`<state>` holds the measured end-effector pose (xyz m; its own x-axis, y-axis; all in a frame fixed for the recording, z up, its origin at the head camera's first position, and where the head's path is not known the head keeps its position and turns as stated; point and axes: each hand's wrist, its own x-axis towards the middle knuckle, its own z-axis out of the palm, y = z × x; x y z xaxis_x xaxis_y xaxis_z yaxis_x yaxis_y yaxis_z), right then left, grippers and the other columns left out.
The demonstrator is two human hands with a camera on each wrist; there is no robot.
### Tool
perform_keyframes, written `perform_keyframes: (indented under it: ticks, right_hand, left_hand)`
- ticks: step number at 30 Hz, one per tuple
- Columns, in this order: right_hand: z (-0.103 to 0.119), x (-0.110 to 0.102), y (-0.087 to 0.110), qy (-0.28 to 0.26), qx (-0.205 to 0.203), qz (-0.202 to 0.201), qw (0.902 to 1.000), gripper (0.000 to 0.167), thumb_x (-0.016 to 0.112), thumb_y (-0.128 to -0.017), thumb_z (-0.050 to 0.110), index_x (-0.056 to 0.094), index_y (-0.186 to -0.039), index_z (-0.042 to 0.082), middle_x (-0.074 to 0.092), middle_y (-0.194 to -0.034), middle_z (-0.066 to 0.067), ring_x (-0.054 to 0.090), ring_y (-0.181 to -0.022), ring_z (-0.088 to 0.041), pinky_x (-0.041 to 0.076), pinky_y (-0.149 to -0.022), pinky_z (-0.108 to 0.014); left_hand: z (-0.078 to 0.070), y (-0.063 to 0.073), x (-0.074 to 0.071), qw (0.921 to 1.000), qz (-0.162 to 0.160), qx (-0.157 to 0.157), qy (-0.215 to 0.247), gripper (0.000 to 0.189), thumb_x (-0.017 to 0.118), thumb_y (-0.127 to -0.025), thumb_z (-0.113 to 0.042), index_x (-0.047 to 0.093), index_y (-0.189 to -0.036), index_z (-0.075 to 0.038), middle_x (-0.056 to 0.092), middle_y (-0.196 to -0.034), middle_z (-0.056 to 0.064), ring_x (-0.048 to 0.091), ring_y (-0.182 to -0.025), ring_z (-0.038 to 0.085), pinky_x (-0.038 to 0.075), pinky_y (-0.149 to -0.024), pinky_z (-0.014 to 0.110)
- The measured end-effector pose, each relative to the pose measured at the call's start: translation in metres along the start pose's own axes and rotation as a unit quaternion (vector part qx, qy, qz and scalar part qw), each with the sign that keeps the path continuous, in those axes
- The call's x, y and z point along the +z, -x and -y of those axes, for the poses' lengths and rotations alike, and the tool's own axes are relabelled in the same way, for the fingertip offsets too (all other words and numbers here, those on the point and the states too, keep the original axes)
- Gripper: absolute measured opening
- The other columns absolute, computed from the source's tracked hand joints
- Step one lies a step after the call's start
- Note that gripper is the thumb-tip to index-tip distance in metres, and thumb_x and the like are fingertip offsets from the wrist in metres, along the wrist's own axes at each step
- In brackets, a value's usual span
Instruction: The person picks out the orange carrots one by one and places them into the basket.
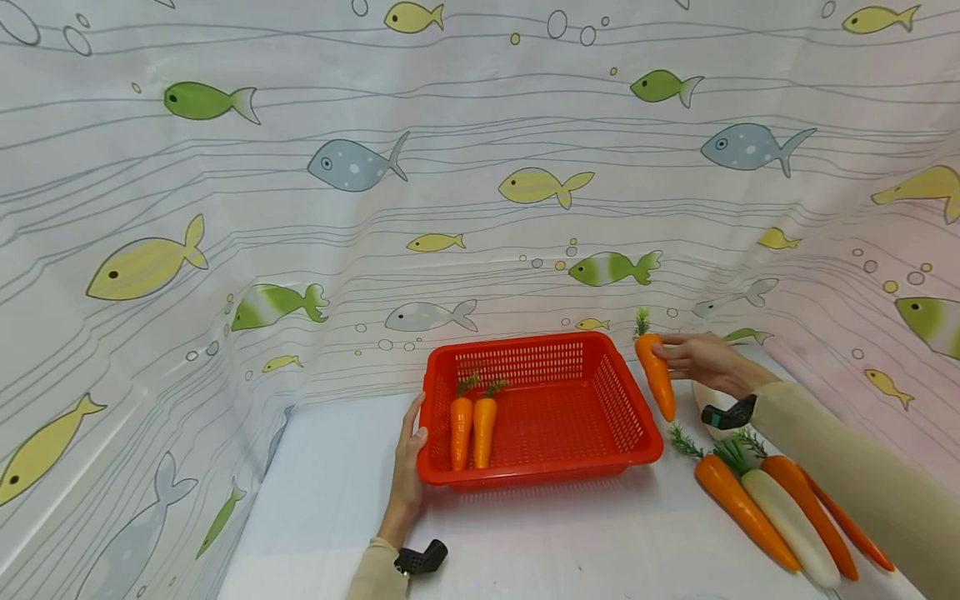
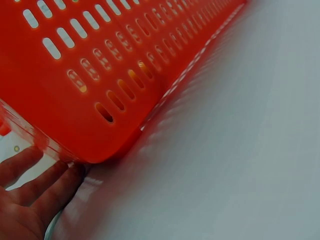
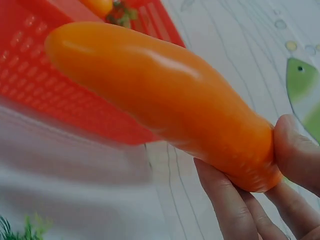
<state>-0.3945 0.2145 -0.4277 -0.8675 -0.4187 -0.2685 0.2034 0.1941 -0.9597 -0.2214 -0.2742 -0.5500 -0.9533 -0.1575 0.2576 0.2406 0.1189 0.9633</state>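
My right hand (image 1: 705,360) pinches an orange carrot (image 1: 657,379) near its leafy top, between thumb and fingers. The carrot hangs tip down just beyond the right rim of a red basket (image 1: 540,478); the right wrist view shows its smooth, shiny body (image 3: 165,85) up close. On the basket's left side, my left hand (image 1: 407,462) holds the rim, thumb at its edge and fingers along the outside. The left wrist view shows these fingers (image 2: 47,187) against the basket's edge. Inside the basket, two carrots, one (image 1: 461,433) beside another (image 1: 484,432), lie at the left end.
Right of the basket lie a carrot (image 1: 746,510), a white radish (image 1: 791,525), another carrot (image 1: 813,508) and a thin red-orange vegetable (image 1: 851,523). A pale rounded thing (image 1: 712,400) is partly hidden behind my right wrist. A fish-patterned curtain (image 1: 480,275) surrounds the white table (image 1: 315,492).
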Motion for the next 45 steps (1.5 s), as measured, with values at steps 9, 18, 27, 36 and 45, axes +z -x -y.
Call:
perform_keyframes:
  ticks: [9, 18, 27, 36, 45]
  right_hand:
    - [0.007, 0.031, -0.004, 0.005, -0.016, 0.004, 0.9999, 0.078, 0.063, -0.107, 0.025, 0.023, -0.164, -0.009, 0.075, -0.11, 0.011, 0.076, -0.103, -0.011, 0.063, -0.096, -0.037]
    - [0.01, 0.062, -0.006, 0.0, -0.02, 0.009, 0.9998, 0.072, 0.068, -0.104, 0.021, 0.033, -0.159, -0.011, 0.076, -0.11, 0.004, 0.077, -0.099, -0.015, 0.064, -0.092, -0.037]
    - [0.008, 0.096, -0.017, -0.003, -0.026, 0.013, 0.9996, 0.069, 0.072, -0.101, 0.016, 0.041, -0.155, -0.013, 0.076, -0.109, -0.001, 0.077, -0.095, -0.015, 0.065, -0.089, -0.039]
    - [0.007, 0.13, -0.032, 0.003, -0.015, 0.003, 0.9999, 0.065, 0.075, -0.098, 0.015, 0.048, -0.151, -0.011, 0.076, -0.115, -0.008, 0.078, -0.097, -0.018, 0.064, -0.094, -0.046]
    - [0.009, 0.163, -0.042, -0.006, 0.002, 0.03, 0.9995, 0.057, 0.075, -0.098, 0.016, 0.055, -0.146, -0.008, 0.076, -0.118, -0.012, 0.078, -0.1, -0.022, 0.05, -0.109, -0.061]
  left_hand:
    - [0.0, 0.001, 0.0, 1.0, -0.004, -0.001, 0.008, 0.058, 0.033, -0.109, -0.038, 0.03, -0.167, -0.039, 0.03, -0.173, -0.007, 0.039, -0.156, 0.032, 0.039, -0.12, 0.059]
    - [0.003, 0.003, -0.001, 1.0, 0.0, -0.009, 0.003, 0.058, 0.033, -0.109, -0.037, 0.029, -0.167, -0.039, 0.03, -0.173, -0.006, 0.04, -0.156, 0.032, 0.041, -0.119, 0.057]
    - [0.003, 0.004, -0.002, 0.9999, -0.001, -0.004, 0.012, 0.058, 0.034, -0.109, -0.038, 0.031, -0.166, -0.038, 0.03, -0.173, -0.005, 0.038, -0.156, 0.032, 0.036, -0.122, 0.061]
    - [0.0, 0.003, -0.003, 1.0, -0.002, -0.002, 0.008, 0.058, 0.035, -0.109, -0.039, 0.03, -0.167, -0.038, 0.031, -0.173, -0.004, 0.038, -0.156, 0.033, 0.038, -0.121, 0.063]
    - [-0.003, -0.002, 0.0, 0.9999, 0.003, 0.001, 0.013, 0.059, 0.034, -0.108, -0.04, 0.03, -0.167, -0.039, 0.03, -0.173, -0.006, 0.038, -0.156, 0.031, 0.038, -0.122, 0.061]
